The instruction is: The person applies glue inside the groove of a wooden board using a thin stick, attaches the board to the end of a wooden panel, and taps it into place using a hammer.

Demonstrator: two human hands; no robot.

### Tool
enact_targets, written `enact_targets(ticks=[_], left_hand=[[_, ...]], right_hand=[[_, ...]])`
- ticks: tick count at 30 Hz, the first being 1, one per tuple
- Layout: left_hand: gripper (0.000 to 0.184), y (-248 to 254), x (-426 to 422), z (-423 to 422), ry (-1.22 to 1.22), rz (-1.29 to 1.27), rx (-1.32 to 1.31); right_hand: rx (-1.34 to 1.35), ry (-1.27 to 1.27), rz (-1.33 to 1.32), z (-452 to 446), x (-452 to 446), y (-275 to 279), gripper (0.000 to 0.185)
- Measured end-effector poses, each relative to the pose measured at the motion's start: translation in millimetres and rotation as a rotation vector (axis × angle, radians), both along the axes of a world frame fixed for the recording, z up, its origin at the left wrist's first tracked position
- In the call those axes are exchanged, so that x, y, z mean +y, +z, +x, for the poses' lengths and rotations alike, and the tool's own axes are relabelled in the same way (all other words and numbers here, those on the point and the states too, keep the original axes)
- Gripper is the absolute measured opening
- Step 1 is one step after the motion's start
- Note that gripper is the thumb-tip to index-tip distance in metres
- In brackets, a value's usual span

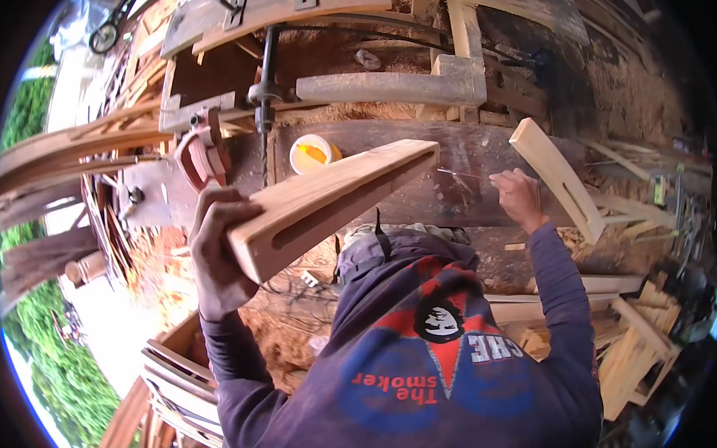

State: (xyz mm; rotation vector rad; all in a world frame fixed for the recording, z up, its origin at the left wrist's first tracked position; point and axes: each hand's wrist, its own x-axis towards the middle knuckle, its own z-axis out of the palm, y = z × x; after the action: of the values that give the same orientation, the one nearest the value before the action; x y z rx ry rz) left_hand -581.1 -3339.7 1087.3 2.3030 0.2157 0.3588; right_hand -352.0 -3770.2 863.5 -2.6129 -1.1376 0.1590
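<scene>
My left hand is wrapped round the near end of a thick wooden piece and holds it raised and slanted. A long narrow slot runs along its side face. My right hand is closed, its fingers pinched around a thin pale stick-like tool that points left. What its tip is like is too small to make out. Beyond the wooden piece, a round white tub with something yellow-orange inside stands on the dark bench. A second slotted wooden piece is to the right of my right hand.
A drill bit on a shaft and a reddish metal clamp part stand at the left. Behind the bench is a wooden frame with sawdust. Wood pieces lie stacked at the lower right and lower left.
</scene>
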Motion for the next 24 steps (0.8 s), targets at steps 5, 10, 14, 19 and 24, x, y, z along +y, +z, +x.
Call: enact_targets(ticks=[5, 10, 14, 19, 24], left_hand=[[0.067, -34.7, -51.4, -82.9, 0.340, -0.289, -0.039], [0.059, -52.0, -91.7, -133.7, 0.457, -0.325, -0.035], [0.053, -55.1, -137.5, -144.8, 0.629, -0.415, -0.020], [0.053, -72.0, -157.5, -167.7, 0.694, -0.629, -0.014], [0.047, -178.6, -107.2, -126.7, 0.561, -0.806, 0.122]], right_hand=[[0.085, -0.011, 0.047, 18.4, -27.8, 7.3, 0.012], [0.241, -0.113, 0.083, 51.0, -95.8, 34.0, 0.017], [0.332, -0.279, 0.150, 93.3, -149.5, 16.7, 0.026], [0.329, -0.209, 0.287, 92.7, -116.9, 66.4, 0.024], [0.122, 0.198, 0.355, 37.0, 47.5, 146.6, 0.016]])
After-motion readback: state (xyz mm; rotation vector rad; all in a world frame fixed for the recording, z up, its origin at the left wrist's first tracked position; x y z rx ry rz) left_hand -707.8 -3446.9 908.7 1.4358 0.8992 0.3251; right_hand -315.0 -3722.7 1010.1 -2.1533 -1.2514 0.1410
